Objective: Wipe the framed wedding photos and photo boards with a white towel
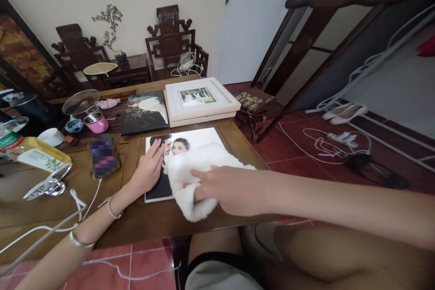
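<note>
A photo panel (205, 135) showing a couple lies flat on the wooden table near its front edge. My left hand (147, 167) rests on the panel's left side, with its fingers stretched out over the dark part of the picture. A white fluffy cloth (193, 163) covers the middle and right of the panel. My right hand (220, 186) grips the cloth from above, its fingers partly tucked into a fold and one finger pointing along the top. The cloth hides much of the picture and hangs past the panel's lower edge.
Behind the panel lie a dark photo panel (144, 113) and stacked white frames (173, 111). To the left are a blurred dark object (103, 156), a pink cup (97, 123), an oil bottle (39, 153) and a silver hair claw (50, 186). White cables cross the table's left front.
</note>
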Available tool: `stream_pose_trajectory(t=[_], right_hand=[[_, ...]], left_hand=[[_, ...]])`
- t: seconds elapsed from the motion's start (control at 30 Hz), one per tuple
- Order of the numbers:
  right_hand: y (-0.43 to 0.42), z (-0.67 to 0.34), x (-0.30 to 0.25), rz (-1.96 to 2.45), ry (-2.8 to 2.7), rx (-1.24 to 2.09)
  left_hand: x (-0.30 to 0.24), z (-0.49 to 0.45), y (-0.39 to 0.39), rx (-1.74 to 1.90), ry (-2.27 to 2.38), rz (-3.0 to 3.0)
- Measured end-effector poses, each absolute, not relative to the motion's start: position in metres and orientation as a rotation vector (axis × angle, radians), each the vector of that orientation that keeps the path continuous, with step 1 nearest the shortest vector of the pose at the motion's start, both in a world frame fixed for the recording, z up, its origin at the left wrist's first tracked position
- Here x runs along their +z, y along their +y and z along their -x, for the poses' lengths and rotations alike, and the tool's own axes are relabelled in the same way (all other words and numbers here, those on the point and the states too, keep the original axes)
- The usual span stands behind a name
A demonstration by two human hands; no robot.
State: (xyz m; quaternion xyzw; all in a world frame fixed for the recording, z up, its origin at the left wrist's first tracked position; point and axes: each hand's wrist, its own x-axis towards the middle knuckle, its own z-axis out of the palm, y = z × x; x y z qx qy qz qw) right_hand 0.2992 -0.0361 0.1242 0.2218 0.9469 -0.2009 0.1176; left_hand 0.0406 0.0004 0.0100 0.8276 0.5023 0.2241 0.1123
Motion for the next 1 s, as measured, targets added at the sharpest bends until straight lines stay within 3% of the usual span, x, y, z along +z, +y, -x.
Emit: stream_pose_trajectory(t=[0.33,0.5,0.6,0.77,1.0], right_hand=[[0.043,-0.291,0.090,-0.842,2.839,-0.151],[0.024,-0.284,0.081,-0.977,2.759,0.022],[-0.010,-0.280,0.096,-0.968,2.703,-0.052],[-0.051,-0.272,0.123,-0.567,2.758,-0.355],[-0.023,-0.272,0.108,-0.627,2.856,-0.422]], left_hand=[[0.006,-0.037,0.003,0.715,1.473,-2.386],[0.005,-0.041,0.006,0.788,1.491,-2.314],[0.010,-0.044,0.006,0.815,1.468,-2.318],[0.014,-0.037,0.005,0.782,1.421,-2.326],[0.007,-0.028,0.007,0.771,1.376,-2.393]])
